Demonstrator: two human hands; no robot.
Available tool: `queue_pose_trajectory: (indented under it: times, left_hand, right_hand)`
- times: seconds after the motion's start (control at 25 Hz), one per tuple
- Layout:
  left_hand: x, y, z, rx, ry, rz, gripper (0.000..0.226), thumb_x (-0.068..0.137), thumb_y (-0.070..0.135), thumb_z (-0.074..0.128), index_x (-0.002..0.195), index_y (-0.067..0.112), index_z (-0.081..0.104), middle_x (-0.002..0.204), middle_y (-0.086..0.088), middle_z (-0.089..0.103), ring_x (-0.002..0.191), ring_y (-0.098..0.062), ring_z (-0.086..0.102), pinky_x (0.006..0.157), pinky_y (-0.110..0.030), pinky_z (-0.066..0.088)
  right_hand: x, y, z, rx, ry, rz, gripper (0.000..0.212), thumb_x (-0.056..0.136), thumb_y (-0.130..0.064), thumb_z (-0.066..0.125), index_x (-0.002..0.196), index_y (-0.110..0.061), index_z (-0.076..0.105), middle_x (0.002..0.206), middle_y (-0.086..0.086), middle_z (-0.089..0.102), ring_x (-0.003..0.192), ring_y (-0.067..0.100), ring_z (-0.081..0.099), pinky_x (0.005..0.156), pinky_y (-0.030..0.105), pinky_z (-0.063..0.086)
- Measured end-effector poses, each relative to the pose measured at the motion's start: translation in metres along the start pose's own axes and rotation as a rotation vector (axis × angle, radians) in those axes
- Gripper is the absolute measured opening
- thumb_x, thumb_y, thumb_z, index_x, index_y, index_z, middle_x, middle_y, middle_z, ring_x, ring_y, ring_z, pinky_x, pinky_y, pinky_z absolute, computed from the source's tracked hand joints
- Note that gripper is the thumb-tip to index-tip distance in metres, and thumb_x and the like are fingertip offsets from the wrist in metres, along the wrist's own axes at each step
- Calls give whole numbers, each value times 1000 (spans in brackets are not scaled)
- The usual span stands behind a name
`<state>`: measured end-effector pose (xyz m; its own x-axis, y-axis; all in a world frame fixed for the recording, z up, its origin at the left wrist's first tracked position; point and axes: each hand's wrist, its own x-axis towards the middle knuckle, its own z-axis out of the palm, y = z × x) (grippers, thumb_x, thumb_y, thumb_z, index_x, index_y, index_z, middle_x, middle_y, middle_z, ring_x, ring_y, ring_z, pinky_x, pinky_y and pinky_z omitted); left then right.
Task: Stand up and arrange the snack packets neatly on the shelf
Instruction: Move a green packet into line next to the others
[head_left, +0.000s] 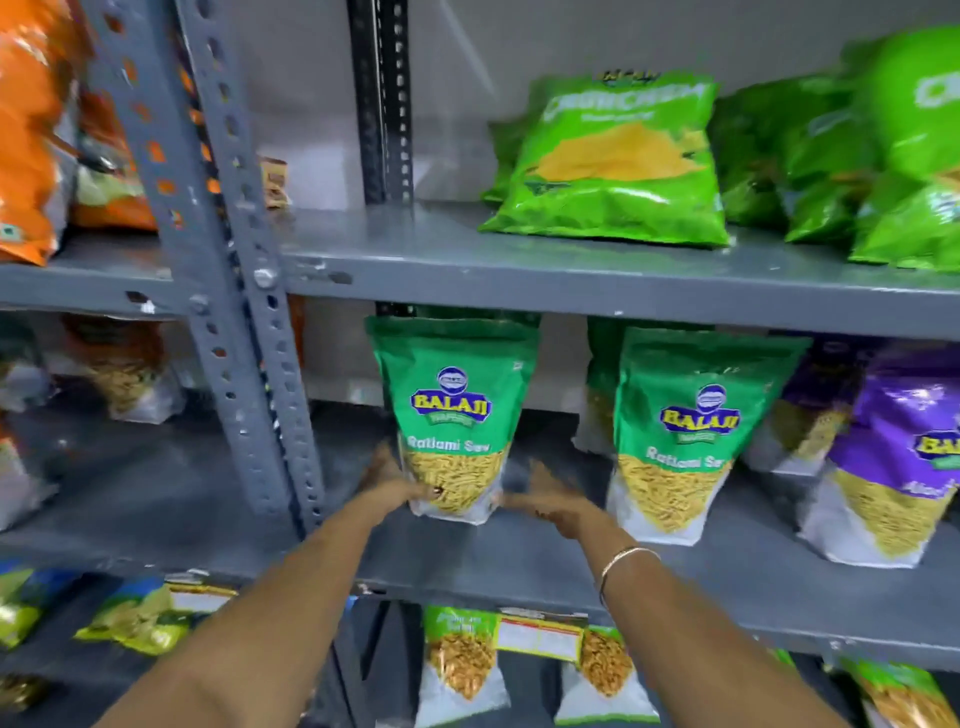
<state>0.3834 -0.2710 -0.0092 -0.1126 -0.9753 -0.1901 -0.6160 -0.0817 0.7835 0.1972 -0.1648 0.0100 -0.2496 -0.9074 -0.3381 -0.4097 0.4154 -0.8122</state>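
Note:
A green Ratlami Sev packet (452, 410) stands upright on the middle grey shelf (519, 561). My left hand (392, 483) grips its lower left edge, thumb across the front. My right hand (545, 499) sits at its lower right corner, fingers spread and touching the side. A second green Ratlami Sev packet (685, 431) stands upright to the right, with another green one partly hidden behind it. A purple packet (898, 457) stands further right, tilted slightly.
Bright green packets (618, 156) lean on the upper shelf. Orange packets (31, 124) fill the left bay. A perforated grey upright post (244, 312) stands just left of my left hand. Smaller packets (462, 665) sit on the shelf below.

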Motion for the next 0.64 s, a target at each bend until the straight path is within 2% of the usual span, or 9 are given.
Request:
queue_pose_trajectory:
  times: [0.04,0.12,0.2,0.24,0.36,0.52,0.56,0.64]
  left_hand:
    - [6,-1,-1,-37,-50,26,73,69,5,77,132,1,39,129,-14,53,117,-25,51,81,-21,42]
    - [17,-7,3,-119,-118,80,50,70,-4,73,114,1,49,116,-9,59,106,-21,56,64,-17,41]
    - [27,-17,7,-116,-106,135,53,64,1,78,112,-4,55,116,-13,66,102,-26,63,59,-20,45]
    - [26,-21,7,-104,-103,142,58,62,6,81,114,-2,56,115,-13,67,100,-26,64,63,-22,48]
    - [14,-28,1,-115,-155,126,67,59,15,85,118,4,54,117,-10,67,105,-26,63,86,-32,51]
    - [-11,-36,-7,-27,-194,164,71,55,25,86,118,9,56,120,-9,67,110,-26,63,96,-39,51]
    - [-19,-38,-8,-15,-191,167,72,56,25,86,119,9,55,123,-11,66,113,-27,62,97,-40,50]
    - [-36,-40,-11,18,-174,166,75,59,26,84,124,9,52,128,-11,62,118,-29,58,98,-37,48]
  right_hand:
    - [4,-6,12,166,-3,-59,87,79,-19,71,146,-7,17,153,0,25,137,14,30,111,30,31]
    - [18,-12,29,361,-30,-163,66,75,-4,72,131,-12,39,141,6,45,119,15,47,108,35,40]
    - [24,-12,44,431,41,-206,57,76,6,68,124,-12,45,135,15,53,110,20,54,95,34,51]
    - [27,-9,47,450,78,-207,58,76,7,67,126,-9,44,135,17,54,111,21,55,90,31,51]
    - [21,-1,56,390,153,-169,66,73,-2,73,131,-10,41,134,13,55,118,23,54,91,32,45]
    - [-9,-1,61,348,135,-174,69,75,1,70,135,-7,37,137,15,52,116,23,53,95,32,44]
    - [-17,1,63,330,137,-165,69,76,0,70,135,-7,35,135,14,52,116,24,53,90,30,46]
    - [-32,3,64,289,131,-142,69,77,-6,70,136,-9,34,129,9,54,113,23,52,71,23,48]
